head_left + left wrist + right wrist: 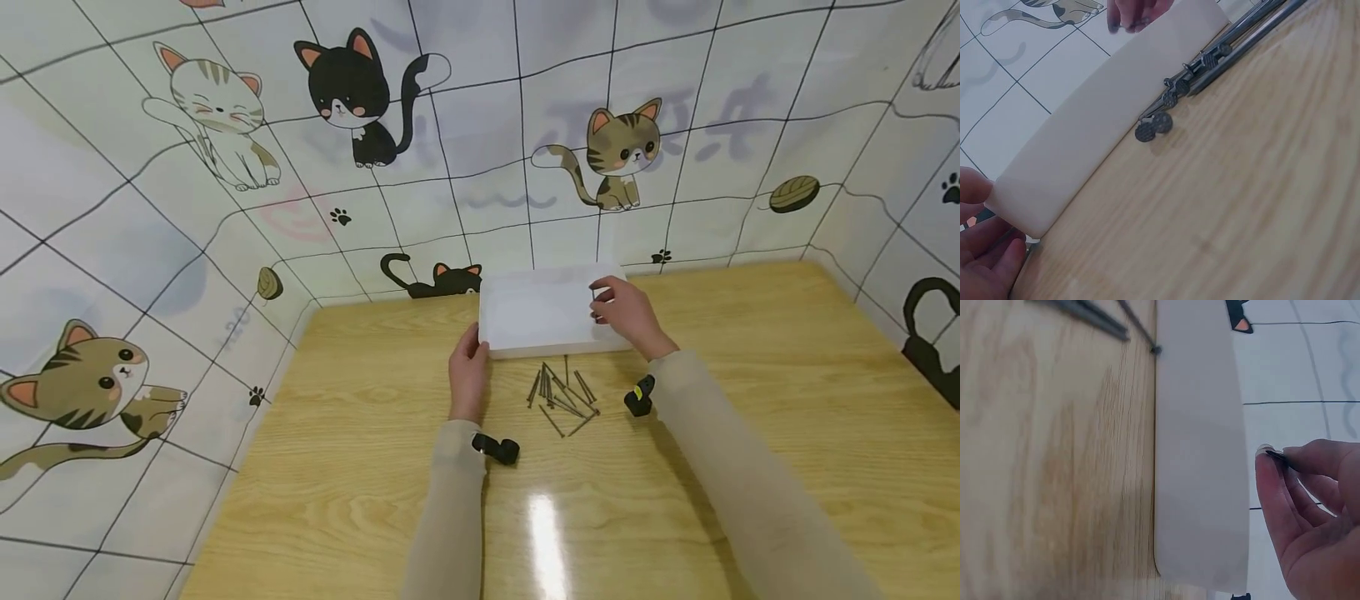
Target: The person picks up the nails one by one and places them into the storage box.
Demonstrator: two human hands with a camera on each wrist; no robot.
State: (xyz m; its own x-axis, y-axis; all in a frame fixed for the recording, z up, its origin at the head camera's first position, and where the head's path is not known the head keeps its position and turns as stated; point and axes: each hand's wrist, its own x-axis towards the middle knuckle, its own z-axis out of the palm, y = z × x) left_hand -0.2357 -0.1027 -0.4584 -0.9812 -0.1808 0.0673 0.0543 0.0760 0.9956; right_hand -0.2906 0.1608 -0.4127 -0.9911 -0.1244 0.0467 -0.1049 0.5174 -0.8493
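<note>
A shallow white tray (536,312) stands on the table against the back wall. At its front left corner my left hand (468,379) grips the tray's edge, the fingers lying along the side. Over the tray's right part, my right hand (628,315) pinches a dark nail (1277,454) between thumb and fingertips; most of that nail is hidden by the fingers. A loose heap of several nails (546,385) lies in front of the tray, pointing different ways. Their round heads (1162,122) show close to the tray's front wall in the left wrist view.
The wooden table (360,467) spreads to both sides and in front of the nails. White cloth walls (487,150) with cat drawings and black grid lines enclose it at the back, left and right. Each wrist wears a small black camera (497,448).
</note>
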